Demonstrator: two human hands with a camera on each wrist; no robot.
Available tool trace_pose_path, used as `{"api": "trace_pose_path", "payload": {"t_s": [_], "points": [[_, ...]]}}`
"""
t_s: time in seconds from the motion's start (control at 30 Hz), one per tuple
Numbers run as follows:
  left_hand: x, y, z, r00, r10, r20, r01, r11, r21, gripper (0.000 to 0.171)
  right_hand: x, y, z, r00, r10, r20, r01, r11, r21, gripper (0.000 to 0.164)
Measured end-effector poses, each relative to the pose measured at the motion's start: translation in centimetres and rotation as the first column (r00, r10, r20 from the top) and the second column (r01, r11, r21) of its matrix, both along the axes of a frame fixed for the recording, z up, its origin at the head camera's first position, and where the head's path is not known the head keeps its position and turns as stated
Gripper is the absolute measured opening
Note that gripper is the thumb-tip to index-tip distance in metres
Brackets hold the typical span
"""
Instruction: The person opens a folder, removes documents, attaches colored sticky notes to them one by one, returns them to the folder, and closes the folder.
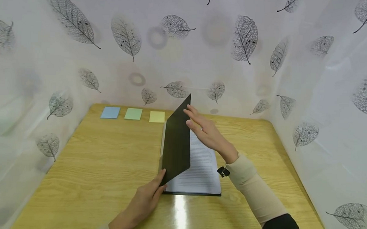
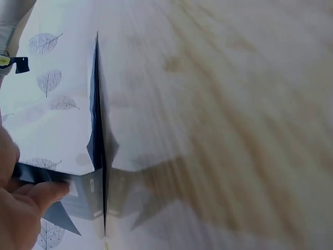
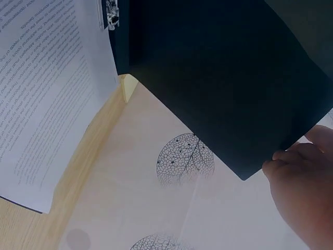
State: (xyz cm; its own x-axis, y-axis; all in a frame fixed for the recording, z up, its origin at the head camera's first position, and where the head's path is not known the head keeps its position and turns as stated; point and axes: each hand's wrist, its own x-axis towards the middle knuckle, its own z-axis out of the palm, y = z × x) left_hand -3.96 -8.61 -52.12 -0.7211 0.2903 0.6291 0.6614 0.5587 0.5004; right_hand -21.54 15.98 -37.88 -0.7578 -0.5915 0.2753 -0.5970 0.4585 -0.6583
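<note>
A black clip folder (image 1: 176,144) lies on the table with its front cover raised, leaning over the printed pages (image 1: 203,165) inside. My left hand (image 1: 142,200) grips its near left corner, at the bottom of the spine; the left wrist view shows the hand (image 2: 26,208) around that dark edge. At the cover's free edge, toward the far end, is my right hand (image 1: 208,132), its extended fingers touching the cover. Seen from the right wrist, the hand (image 3: 302,177) is against the edge of the cover (image 3: 234,94), some fingertips hidden behind it. A metal clip (image 3: 112,14) shows near the spine.
Blue (image 1: 110,112), green (image 1: 133,113) and yellow (image 1: 157,117) sticky notes lie in a row along the back left of the wooden table (image 1: 109,165). Leaf-patterned curtains (image 1: 197,54) enclose the back and both sides.
</note>
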Motion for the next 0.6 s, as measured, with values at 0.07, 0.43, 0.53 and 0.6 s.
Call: {"api": "trace_pose_path", "payload": {"t_s": [0.07, 0.43, 0.53, 0.6], "points": [[0.1, -0.2, 0.1, 0.999, 0.034, -0.004, -0.034, 0.998, 0.059, 0.065, 0.0, -0.2, -0.1, 1.0, 0.004, -0.005, -0.004, 1.0, -0.004, 0.064], [-0.1, -0.7, 0.0, 0.991, 0.122, 0.059, -0.134, 0.953, 0.27, 0.053, -0.1, -0.9, -0.1, 0.999, -0.016, -0.028, 0.017, 0.999, 0.027, 0.066], [0.0, -0.8, 0.1, 0.987, 0.141, 0.076, -0.157, 0.943, 0.294, 0.051, -0.1, -1.3, -0.2, 0.999, 0.0, -0.04, 0.003, 0.998, 0.059, 0.067], [0.1, -0.8, 0.1, 0.984, 0.156, 0.083, -0.174, 0.936, 0.306, 0.049, -0.1, -1.6, -0.3, 0.999, 0.015, -0.043, -0.011, 0.996, 0.089, 0.067]]}}
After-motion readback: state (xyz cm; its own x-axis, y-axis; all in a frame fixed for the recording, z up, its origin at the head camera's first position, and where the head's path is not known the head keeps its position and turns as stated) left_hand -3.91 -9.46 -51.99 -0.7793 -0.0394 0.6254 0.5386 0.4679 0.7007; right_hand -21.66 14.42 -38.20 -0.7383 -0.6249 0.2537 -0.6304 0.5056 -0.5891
